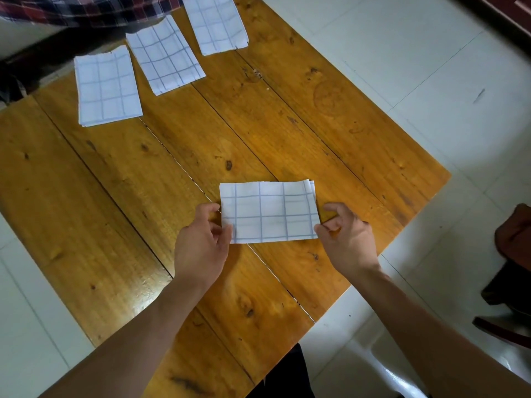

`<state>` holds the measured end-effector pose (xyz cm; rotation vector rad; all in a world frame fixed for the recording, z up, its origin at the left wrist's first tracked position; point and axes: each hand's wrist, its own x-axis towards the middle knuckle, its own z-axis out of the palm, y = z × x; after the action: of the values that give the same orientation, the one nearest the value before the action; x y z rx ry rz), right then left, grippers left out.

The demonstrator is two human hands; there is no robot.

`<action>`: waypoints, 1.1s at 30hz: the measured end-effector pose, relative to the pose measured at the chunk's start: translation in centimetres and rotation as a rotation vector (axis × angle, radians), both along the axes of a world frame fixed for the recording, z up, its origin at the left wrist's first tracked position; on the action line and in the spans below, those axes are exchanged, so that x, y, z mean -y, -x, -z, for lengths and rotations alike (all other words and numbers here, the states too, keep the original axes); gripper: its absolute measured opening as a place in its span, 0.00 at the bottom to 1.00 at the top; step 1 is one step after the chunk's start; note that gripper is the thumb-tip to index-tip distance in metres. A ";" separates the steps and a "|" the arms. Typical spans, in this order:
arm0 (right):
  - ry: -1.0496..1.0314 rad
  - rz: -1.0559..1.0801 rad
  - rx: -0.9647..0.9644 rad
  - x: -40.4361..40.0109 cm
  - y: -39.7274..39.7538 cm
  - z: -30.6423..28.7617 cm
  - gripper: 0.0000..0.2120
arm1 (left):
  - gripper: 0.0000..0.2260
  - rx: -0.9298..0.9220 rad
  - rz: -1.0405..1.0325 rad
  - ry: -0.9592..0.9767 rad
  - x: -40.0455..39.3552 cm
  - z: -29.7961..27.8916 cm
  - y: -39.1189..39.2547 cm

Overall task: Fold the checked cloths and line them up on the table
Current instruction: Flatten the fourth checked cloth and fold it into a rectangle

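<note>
A folded white cloth with a blue check [268,212] lies flat near the front of the wooden table [115,196]. My left hand [201,242] pinches its near left corner. My right hand [349,237] pinches its near right corner. Three more folded checked cloths lie in a slanted row at the far side: the left one [107,86], the middle one [166,56] and the right one [215,23], each apart from its neighbour.
A dark red and white plaid fabric [80,8] lies at the table's far left edge. White floor tiles [416,67] surround the table. A brown and dark object [514,254] stands on the floor at the right.
</note>
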<state>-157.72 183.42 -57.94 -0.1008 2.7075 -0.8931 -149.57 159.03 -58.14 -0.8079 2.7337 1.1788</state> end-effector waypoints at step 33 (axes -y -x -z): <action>-0.191 -0.071 -0.076 0.6 -0.3 0.3 0.08 | 0.03 -0.183 0.247 0.263 0.2 1.9 -0.2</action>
<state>-157.42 182.78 -58.28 -0.1928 2.8242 -0.6190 -149.37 158.83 -60.04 -0.3772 3.0703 0.8996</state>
